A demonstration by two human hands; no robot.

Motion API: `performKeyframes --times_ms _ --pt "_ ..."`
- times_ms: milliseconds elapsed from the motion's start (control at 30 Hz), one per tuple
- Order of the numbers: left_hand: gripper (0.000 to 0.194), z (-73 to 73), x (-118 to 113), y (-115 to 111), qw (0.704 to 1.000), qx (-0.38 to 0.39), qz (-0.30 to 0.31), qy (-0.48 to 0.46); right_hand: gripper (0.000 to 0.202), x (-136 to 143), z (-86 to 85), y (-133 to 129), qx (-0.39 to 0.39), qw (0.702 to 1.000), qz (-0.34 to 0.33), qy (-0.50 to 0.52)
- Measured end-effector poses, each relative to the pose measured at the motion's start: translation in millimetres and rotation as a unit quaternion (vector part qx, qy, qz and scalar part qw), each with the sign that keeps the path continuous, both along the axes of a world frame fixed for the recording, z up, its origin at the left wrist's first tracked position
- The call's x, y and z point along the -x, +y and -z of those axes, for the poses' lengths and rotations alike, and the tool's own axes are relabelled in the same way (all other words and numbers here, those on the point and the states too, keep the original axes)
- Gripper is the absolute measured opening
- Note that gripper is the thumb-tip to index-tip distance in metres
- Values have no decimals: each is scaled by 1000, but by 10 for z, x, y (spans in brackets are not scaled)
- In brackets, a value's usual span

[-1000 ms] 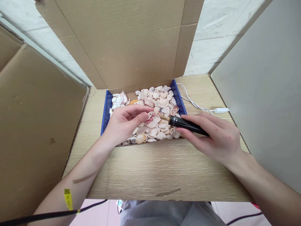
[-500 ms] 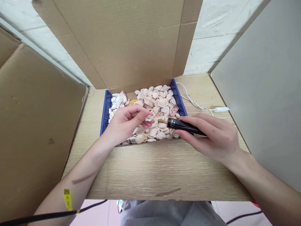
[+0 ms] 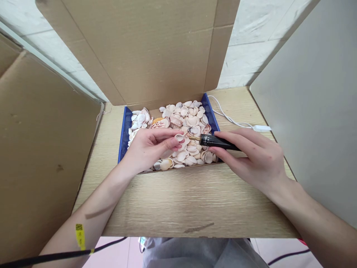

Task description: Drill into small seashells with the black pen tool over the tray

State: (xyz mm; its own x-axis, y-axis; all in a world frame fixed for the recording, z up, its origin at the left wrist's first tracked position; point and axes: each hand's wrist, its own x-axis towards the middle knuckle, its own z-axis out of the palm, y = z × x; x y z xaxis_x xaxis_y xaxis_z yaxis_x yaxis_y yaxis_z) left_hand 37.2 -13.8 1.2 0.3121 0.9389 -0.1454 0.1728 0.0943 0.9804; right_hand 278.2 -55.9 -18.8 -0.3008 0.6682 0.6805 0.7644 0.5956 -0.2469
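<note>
Over the open cardboard box (image 3: 121,141), my left hand (image 3: 150,146) pinches a small whitish seashell (image 3: 179,138) between thumb and fingertips. My right hand (image 3: 252,156) is wrapped round a black mini drill (image 3: 216,142) with a brass-coloured chuck. The drill points left, its chuck a short way from the held shell; whether the thin bit touches the shell is too small to tell. Many loose seashells (image 3: 192,121) fill the box below both hands, mostly white and pale pink, with an orange one and a red-speckled one near the back left.
The box's cardboard lid (image 3: 145,48) stands raised at the back. A white cable (image 3: 227,116) runs along the wooden tabletop (image 3: 178,201) on the right, beside a grey panel (image 3: 312,96). A cardboard panel (image 3: 41,141) stands at the left. A black cable (image 3: 55,256) crosses below my left forearm.
My right hand has shifted the drill slightly up and right, away from my left hand. The shell in my left fingers is now turned so more of it shows.
</note>
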Motion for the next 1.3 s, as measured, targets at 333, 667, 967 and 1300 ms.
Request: performKeyframes --times_ms 333,667,967,1300 --pt "28 1 0 -5 999 -6 -18 29 25 -5 16 4 10 1000 9 -3" --pt "24 -6 23 -3 998 -23 11 56 29 -18 -2 9 -6 1000 0 -10" --pt "21 23 30 3 999 -12 41 14 31 -34 7 30 -17 1000 13 -19" --pt "22 -41 -4 -8 999 -34 3 -8 23 -5 41 -5 46 999 7 10"
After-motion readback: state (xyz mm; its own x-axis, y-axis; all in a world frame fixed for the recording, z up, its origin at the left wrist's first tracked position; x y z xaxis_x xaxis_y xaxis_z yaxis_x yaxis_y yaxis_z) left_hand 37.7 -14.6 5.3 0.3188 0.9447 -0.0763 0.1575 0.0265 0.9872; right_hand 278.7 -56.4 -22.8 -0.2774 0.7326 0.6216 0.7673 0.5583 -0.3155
